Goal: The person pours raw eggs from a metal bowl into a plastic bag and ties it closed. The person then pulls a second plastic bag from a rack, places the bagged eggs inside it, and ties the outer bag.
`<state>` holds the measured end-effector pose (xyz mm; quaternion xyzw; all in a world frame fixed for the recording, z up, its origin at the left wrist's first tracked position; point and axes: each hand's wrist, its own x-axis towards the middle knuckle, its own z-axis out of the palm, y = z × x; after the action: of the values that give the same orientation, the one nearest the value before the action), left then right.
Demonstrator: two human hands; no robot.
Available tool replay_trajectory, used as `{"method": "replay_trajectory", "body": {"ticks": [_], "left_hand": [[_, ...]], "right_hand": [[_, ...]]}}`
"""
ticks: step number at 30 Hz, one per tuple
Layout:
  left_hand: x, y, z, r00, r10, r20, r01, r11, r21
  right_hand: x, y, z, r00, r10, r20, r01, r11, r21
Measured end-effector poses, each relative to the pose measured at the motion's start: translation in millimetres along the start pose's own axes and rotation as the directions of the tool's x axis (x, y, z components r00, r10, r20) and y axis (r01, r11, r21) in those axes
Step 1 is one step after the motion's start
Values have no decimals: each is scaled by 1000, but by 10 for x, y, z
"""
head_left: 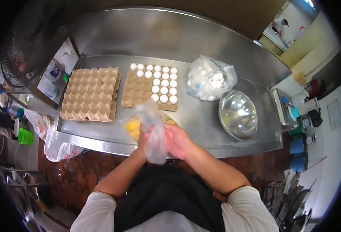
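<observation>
A clear plastic bag [155, 145] hangs between my two hands, near the front edge of the steel counter. My left hand [142, 140] is at the bag's left side, its fingers mostly hidden behind the plastic. On the right side, my right hand [177, 141] has its fingers closed on the bag. Behind and below the bag is a round container with something yellow [133, 125], partly covered by the bag and hands. Just beyond it lies a cardboard egg tray [137, 91] with white eggs [164, 83] along its back and right side.
Stacked empty egg trays [89, 94] stand at the left. A clear bag of eggshells [209, 79] and a shiny metal bowl [238, 115] are at the right. The steel counter [201, 133] has a raised rim. Another person [279, 27] is far off at upper right.
</observation>
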<state>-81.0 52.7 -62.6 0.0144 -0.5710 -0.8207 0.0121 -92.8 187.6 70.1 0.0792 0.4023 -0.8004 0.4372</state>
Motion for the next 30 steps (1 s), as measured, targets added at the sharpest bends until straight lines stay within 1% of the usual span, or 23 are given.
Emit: {"method": "replay_trajectory", "body": {"ticks": [1,2,3,4,5,6,7,10,11,12,13,16,17,19,22,23,24,25,26,28,29,30], "left_hand": [[41,45,-55,977,154,147,-203,883,424],[40,86,-100,959,157,236,-262,810,525],[39,161,-131,933,159,324,-334,720,608],[38,261,-148,899,159,408,-412,622,666],[38,361,-133,911,127,392,-374,655,657],[44,487,-112,922,93,376,-333,686,647],[86,619,-131,882,124,455,-434,593,678],[158,693,-251,804,-36,593,-484,541,688],[171,706,-237,828,-108,551,-347,672,654],[157,837,-159,838,-188,513,-194,776,600],[140,905,-111,833,-271,483,-31,848,530],[109,857,-100,840,-198,505,-172,786,594],[80,861,-77,848,-171,501,-285,649,705],[-29,919,33,857,-121,502,-451,297,842],[-83,736,118,897,136,420,-441,289,850],[-118,673,172,909,180,376,-415,300,859],[-149,596,174,913,218,344,-404,372,836],[-175,522,175,916,254,309,-394,441,806],[-191,468,166,919,284,273,-386,509,770],[-198,352,106,887,358,291,-446,505,739],[-170,150,20,869,395,298,-474,489,732],[-161,165,15,849,432,304,-500,471,727]], "right_hand": [[-66,-13,6,993,-115,-14,110,977,-184],[-124,-21,13,974,-227,-6,210,908,-362],[-173,-29,17,941,-301,155,313,597,-739],[-206,-60,15,854,-395,339,441,203,-874],[-221,-118,12,746,-397,535,482,-232,-845],[-227,-166,7,642,-303,705,427,-622,-656],[-211,-201,-18,624,-231,746,451,-674,-585],[-145,-260,-106,748,-114,653,403,-704,-585],[-134,-280,-110,777,-98,622,379,-716,-586],[-128,-300,-72,802,-81,592,359,-727,-585],[-113,-298,-45,825,-66,561,338,-738,-584],[-44,-247,-64,872,-85,482,212,-822,-528],[-24,-246,-45,902,-133,410,169,-766,-620],[9,-231,4,948,-200,246,68,-630,-773],[157,-197,-256,882,-363,300,197,-294,-935],[163,-214,-273,949,-301,94,124,81,-989],[146,-273,-218,984,-161,-81,-3,432,-902],[135,-322,-193,979,33,-199,-163,708,-687],[127,-345,-223,972,103,-210,-208,790,-577],[86,-341,-338,946,249,-205,-305,897,-319],[63,-318,-390,951,254,-177,-288,934,-211],[35,-298,-416,956,255,-148,-271,957,-101]]}}
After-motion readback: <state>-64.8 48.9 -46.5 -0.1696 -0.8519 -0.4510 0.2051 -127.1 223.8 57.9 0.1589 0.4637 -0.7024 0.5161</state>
